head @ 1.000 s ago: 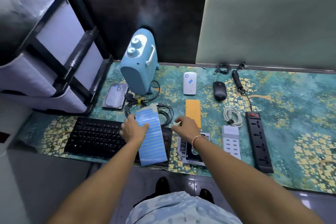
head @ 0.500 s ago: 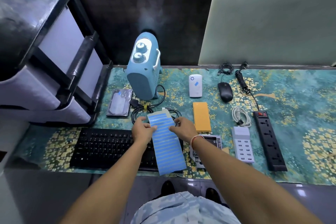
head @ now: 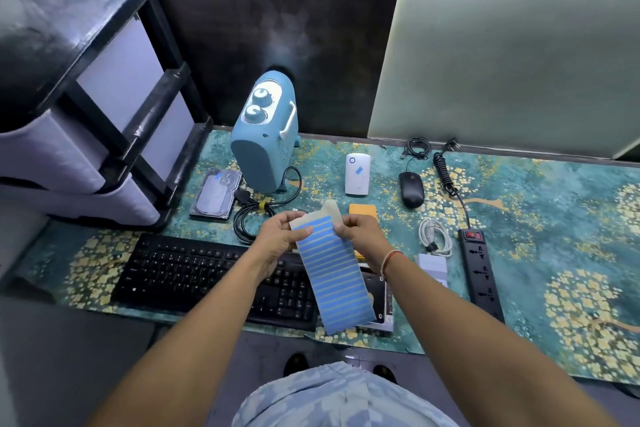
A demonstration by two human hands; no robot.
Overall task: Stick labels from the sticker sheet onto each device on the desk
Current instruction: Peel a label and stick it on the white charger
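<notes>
Here both hands [head: 282, 236] [head: 360, 236] pinch sticker sheet [head: 334, 282], hiding orange device [head: 362, 210].

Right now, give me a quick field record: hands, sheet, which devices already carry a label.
left hand: grips the left edge of the sticker sheet
right hand: fingers pinch the sheet's top right edge
sheet: held above the keyboard, blue strips, bare backing at top
labelled: white router and hard drive, each with a blue label
no label seen: blue heater, mouse, power strip, keyboard
partly hidden: orange device, white charger
</notes>
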